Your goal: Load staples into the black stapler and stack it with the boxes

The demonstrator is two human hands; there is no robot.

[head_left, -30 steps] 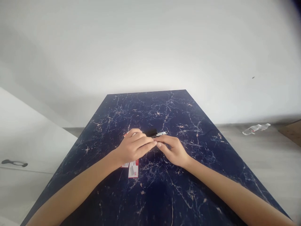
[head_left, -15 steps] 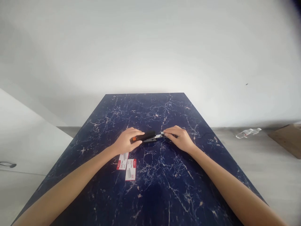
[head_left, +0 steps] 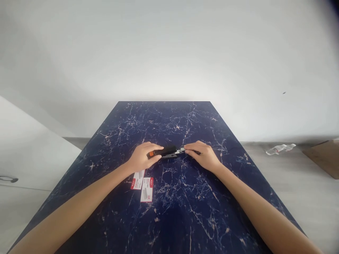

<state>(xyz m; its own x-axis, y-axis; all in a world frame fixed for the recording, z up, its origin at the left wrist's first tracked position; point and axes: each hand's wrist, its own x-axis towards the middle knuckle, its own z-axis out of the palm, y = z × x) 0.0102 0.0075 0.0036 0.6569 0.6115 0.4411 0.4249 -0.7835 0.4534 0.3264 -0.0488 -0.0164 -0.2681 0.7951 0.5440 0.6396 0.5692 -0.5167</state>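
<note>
A black stapler (head_left: 168, 151) with an orange part at its left end lies on the dark blue marbled table (head_left: 169, 225). My left hand (head_left: 144, 156) is closed around that left end, thumb on the near side. My right hand (head_left: 202, 154) pinches a small silvery-grey piece, which looks like a strip of staples (head_left: 182, 150), at the stapler's right end. Its fingertips hide part of the piece. I cannot tell how far the strip sits inside the metal track. Two red-and-white staple boxes (head_left: 147, 190) lie close together, nearer to me than the left hand.
The table's far edge stands near a pale wall (head_left: 164, 53). On the floor to the right are a clear plastic bottle (head_left: 280, 149) and a brown cardboard box (head_left: 324, 158). A white panel with a dark round fitting (head_left: 9, 179) is at the left.
The view has shifted slightly. The stapler and the piece at its right end have moved a touch closer together or stayed nearly still; both hands keep their holds.
</note>
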